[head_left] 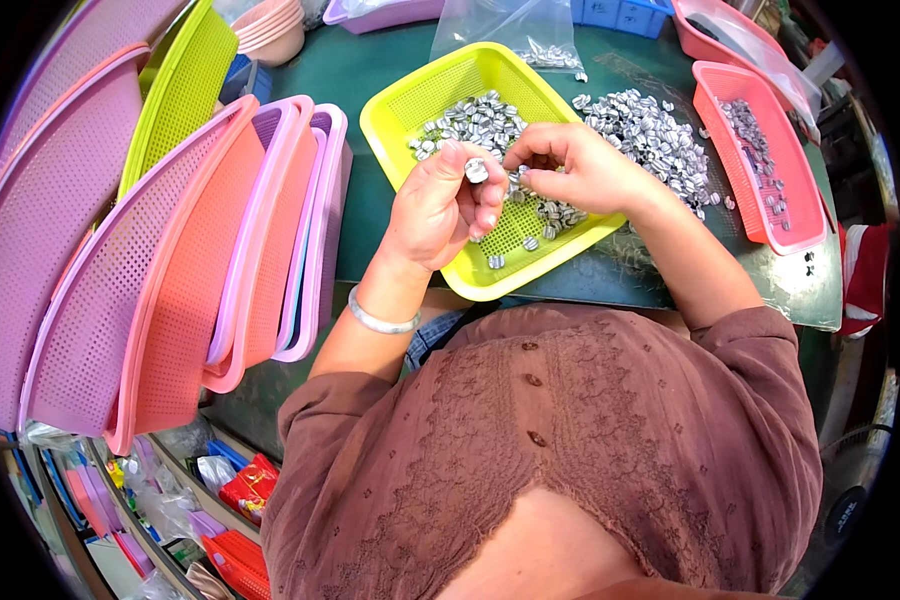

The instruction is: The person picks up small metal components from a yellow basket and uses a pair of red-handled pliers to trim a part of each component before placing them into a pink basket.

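My left hand [432, 208] is over the left side of a yellow-green mesh basket [390, 128]. Between its thumb and fingers it grips a small silvery metal piece [477, 171]. Just to the right, my right hand [578, 165] hangs over the same basket, its thumb and fingertips drawn together; what they hold, if anything, is hidden. Many small silvery-grey striped pieces [482, 118] lie inside the basket, and a few are scattered near its front end. A bigger loose heap of such pieces [650, 135] spreads over the green table to the basket's right.
A pink basket [812, 225] with greyish pieces stands at the right. Behind is a clear plastic bag [515, 30] with more pieces. Nested purple and salmon baskets [205, 290] lean along my left. A blue crate [625, 15] is at the far edge.
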Available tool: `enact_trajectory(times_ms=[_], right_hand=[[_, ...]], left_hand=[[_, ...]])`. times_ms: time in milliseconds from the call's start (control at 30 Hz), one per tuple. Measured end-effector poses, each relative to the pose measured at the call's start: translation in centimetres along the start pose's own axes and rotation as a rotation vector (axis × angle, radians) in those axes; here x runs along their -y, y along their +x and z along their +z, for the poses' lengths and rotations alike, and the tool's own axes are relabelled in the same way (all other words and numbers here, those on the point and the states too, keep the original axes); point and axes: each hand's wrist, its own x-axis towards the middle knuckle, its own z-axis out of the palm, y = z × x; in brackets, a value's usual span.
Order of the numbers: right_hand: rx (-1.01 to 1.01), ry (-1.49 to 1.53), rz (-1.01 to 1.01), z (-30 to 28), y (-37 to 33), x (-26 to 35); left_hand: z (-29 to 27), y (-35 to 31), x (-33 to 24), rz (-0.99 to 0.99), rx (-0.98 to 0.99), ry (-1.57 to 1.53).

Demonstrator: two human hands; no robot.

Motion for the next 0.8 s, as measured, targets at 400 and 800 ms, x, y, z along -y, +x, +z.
enact_trajectory(times_ms=[400,800], right_hand=[[-0.010,0.119,0.114,-0.02,-0.11,0.43],[-0.024,0.088,0.100,-0.24,-0.07,0.49]], left_hand=[[-0.30,0.20,0.13,0.017,-0.069,-0.104],[-0.31,0.13,0.05,0.017,-0.090,-0.113]])
